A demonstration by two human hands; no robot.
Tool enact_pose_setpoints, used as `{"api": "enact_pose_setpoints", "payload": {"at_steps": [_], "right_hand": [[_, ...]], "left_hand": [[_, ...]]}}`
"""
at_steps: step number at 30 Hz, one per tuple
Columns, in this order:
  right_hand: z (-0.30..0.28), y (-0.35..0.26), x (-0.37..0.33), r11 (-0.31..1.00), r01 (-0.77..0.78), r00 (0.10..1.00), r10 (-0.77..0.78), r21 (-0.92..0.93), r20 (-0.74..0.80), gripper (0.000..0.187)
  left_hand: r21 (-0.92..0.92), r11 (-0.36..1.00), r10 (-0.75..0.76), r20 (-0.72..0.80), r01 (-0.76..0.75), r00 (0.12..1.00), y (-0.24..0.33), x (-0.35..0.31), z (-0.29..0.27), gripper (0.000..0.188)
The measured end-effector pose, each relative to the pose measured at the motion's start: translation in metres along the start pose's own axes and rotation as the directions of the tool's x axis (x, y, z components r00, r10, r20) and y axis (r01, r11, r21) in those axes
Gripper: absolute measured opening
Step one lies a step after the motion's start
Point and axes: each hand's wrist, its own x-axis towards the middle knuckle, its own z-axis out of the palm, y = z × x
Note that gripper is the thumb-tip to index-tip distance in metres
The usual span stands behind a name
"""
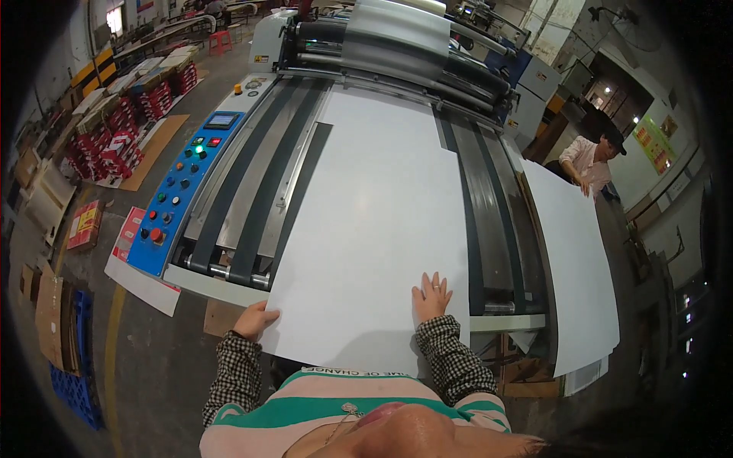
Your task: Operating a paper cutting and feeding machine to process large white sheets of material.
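Workshop floor [153,359], big roller machine [397,49]: white sheet [366,229] laid out on belts [253,240].
Grips L edge w/ left hand [256,320]; rests right hand [433,298] flat, fingers spread, nr R edge. Laid & prob. part-fed; overhangs front at near end, not all in yet.

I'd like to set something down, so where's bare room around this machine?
The white sheet is bare from the left hand and right hand up toward the rollers. Right of it, a metal strip lies bare between dark belts. Grey floor shows beside the red-and-yellow carton. Crowded: the control panel, full of buttons, and the stacked red bundles.
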Motion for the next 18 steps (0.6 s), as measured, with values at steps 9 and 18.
{"api": "enact_pose_setpoints", "payload": {"at_steps": [9, 18], "right_hand": [[0.002, -0.029, 0.073, 0.992, 0.127, 0.986, -0.124, -0.017, 0.11, 0.055], [0.011, -0.025, 0.175, 0.938, 0.229, 0.973, -0.216, 0.259, -0.077, 0.043]], "left_hand": [[-0.029, 0.999, -0.029, -0.045, 0.028, 0.999, 0.045, 0.032, -0.006, 0.028], [0.53, 0.827, 0.472, -0.475, -0.186, 0.743, 0.074, 0.124, -0.023, 0.028]]}}
